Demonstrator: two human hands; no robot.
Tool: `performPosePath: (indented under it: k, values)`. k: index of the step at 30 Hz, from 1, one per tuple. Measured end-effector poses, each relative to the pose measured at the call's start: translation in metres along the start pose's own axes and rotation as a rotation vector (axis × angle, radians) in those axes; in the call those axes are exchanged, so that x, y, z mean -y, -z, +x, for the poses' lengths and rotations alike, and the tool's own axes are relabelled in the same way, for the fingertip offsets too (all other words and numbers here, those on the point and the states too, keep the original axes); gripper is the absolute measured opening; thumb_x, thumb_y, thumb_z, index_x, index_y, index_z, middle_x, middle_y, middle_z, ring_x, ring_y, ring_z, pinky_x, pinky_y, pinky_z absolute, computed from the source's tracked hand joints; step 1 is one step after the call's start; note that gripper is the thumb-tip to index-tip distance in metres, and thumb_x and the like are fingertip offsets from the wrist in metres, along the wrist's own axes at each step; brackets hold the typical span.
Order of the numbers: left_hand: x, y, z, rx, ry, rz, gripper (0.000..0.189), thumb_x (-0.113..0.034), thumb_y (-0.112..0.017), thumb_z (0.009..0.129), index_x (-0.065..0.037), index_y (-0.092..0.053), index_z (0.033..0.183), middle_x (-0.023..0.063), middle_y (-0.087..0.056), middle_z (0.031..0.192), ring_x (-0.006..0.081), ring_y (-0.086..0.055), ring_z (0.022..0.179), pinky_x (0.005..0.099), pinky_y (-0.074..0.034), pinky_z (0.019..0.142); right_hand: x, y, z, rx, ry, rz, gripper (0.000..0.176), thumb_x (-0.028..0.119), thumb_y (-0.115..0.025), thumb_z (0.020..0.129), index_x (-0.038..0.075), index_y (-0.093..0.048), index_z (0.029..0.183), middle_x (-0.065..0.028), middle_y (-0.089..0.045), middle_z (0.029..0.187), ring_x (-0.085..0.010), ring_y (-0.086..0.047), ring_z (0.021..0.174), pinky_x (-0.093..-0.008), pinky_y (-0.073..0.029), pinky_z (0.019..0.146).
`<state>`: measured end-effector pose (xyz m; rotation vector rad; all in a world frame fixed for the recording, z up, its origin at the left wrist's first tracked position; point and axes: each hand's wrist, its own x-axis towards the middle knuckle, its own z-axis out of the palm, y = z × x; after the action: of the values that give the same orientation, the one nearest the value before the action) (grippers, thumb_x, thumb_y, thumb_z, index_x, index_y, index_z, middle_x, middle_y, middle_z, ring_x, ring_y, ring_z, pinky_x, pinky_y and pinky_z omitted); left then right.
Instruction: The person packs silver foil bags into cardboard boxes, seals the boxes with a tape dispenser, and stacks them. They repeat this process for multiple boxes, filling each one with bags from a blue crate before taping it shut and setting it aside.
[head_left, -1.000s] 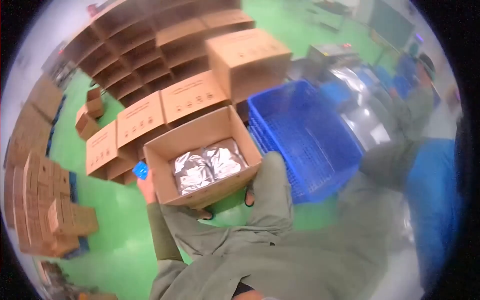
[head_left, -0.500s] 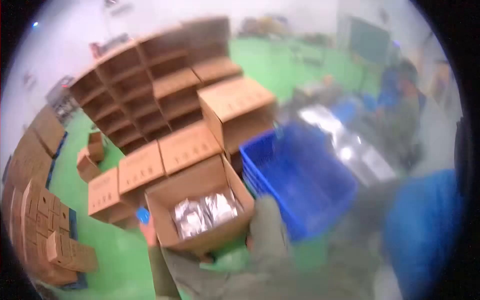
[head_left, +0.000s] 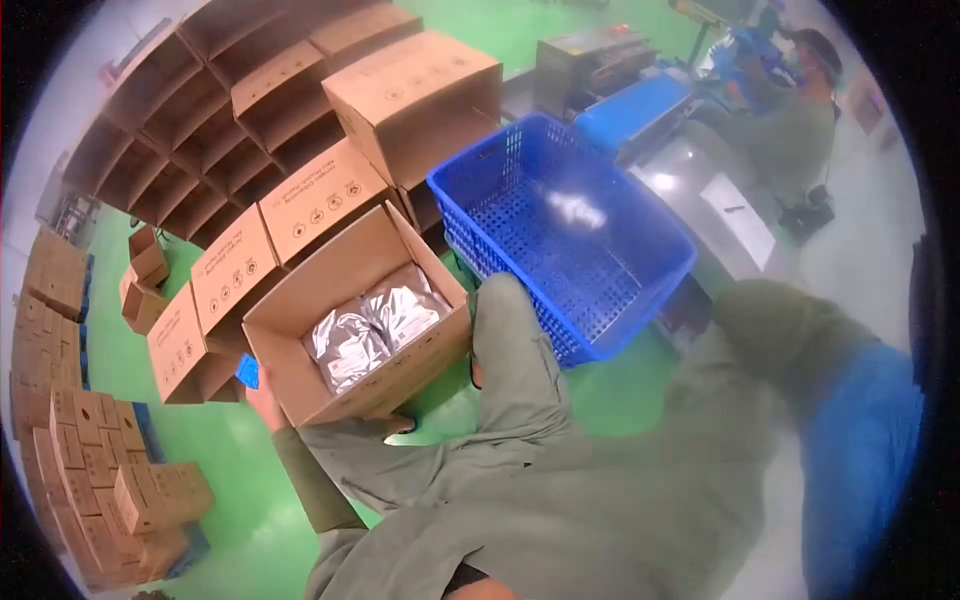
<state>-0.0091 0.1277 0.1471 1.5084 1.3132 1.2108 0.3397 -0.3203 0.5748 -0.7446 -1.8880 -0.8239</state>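
An open cardboard box (head_left: 420,355) stands in front of my knees, tilted in this view. Inside it lie two shiny silver foil bags (head_left: 348,345) side by side, each with a white label patch. My left hand (head_left: 263,402) is closed against the box's left side, its fingers partly hidden. A small bright blue piece (head_left: 247,371) shows at its fingertips. My right hand is out of sight; only the olive upper sleeve and a blurred blue lower sleeve (head_left: 865,430) appear at the right edge.
A blue plastic crate (head_left: 590,290) stands right of the box. Open-fronted cartons (head_left: 320,195) line up behind it, with stacked ones (head_left: 165,120) beyond. More boxes (head_left: 95,450) are stacked at left. A person in olive (head_left: 770,150) sits at upper right beside a metal surface (head_left: 700,190).
My view has tipped downward and sharpened, so the box, crate and cartons appear higher and further left. My left hand stays at the box's left side with the blue piece.
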Motion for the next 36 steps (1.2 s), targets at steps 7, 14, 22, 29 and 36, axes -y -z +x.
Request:
performPosePath:
  k: [7, 14, 22, 29, 36]
  values:
    - [-0.017, -0.003, -0.007, -0.011, 0.063, 0.126, 0.029, -0.024, -0.065, 0.084, 0.004, -0.065, 0.093, 0.0051, -0.065, 0.086, 0.0121, -0.059, 0.078, 0.0291, -0.047, 0.071, -0.108, -0.007, -0.065, 0.032, -0.385, -0.143, 0.038, 0.021, -0.05, 0.092, -0.002, -0.051, 0.121, -0.021, -0.061, 0.095, -0.0313, -0.061, 0.086, -0.0364, -0.052, 0.077]
    - [-0.035, 0.001, -0.015, -0.037, 0.149, 0.185, 0.032, -0.024, -0.066, 0.084, 0.006, -0.064, 0.097, 0.0089, -0.065, 0.089, 0.016, -0.059, 0.08, 0.0318, -0.049, 0.073, -0.227, -0.089, -0.362, 0.482, -1.356, -0.434, 0.041, 0.024, -0.048, 0.093, -0.003, -0.05, 0.124, -0.0235, -0.062, 0.095, -0.0341, -0.062, 0.085, -0.0377, -0.052, 0.076]
    - [-0.078, -0.012, -0.039, -0.016, 0.258, 0.136, 0.039, -0.023, -0.06, 0.09, 0.006, -0.056, 0.115, 0.014, -0.062, 0.109, 0.0216, -0.06, 0.095, 0.0353, -0.048, 0.084, -0.079, -0.184, -0.722, 0.957, -2.334, -0.005, 0.051, 0.035, -0.05, 0.092, -0.004, -0.051, 0.124, -0.0216, -0.063, 0.099, -0.0306, -0.061, 0.09, -0.0379, -0.051, 0.079]
    - [-0.037, -0.002, -0.027, -0.014, 0.153, 0.032, 0.036, -0.021, -0.059, 0.09, 0.008, -0.056, 0.113, 0.0129, -0.062, 0.105, 0.0197, -0.06, 0.092, 0.0343, -0.049, 0.08, -0.056, -0.249, -0.78, 0.233, -2.706, 0.257, 0.061, 0.046, -0.052, 0.091, -0.006, -0.052, 0.123, -0.0192, -0.063, 0.103, -0.0266, -0.06, 0.094, -0.0378, -0.05, 0.081]
    - [-0.056, -0.02, -0.037, -0.113, 0.05, 0.021, 0.026, -0.018, -0.062, 0.086, 0.001, -0.061, 0.103, 0.0047, -0.063, 0.095, 0.0134, -0.057, 0.083, 0.0307, -0.048, 0.074, -0.121, -0.208, -0.773, 0.094, -2.333, -0.141, 0.053, 0.04, -0.059, 0.087, -0.002, -0.054, 0.119, -0.0193, -0.062, 0.108, -0.0261, -0.06, 0.1, -0.04, -0.049, 0.083]
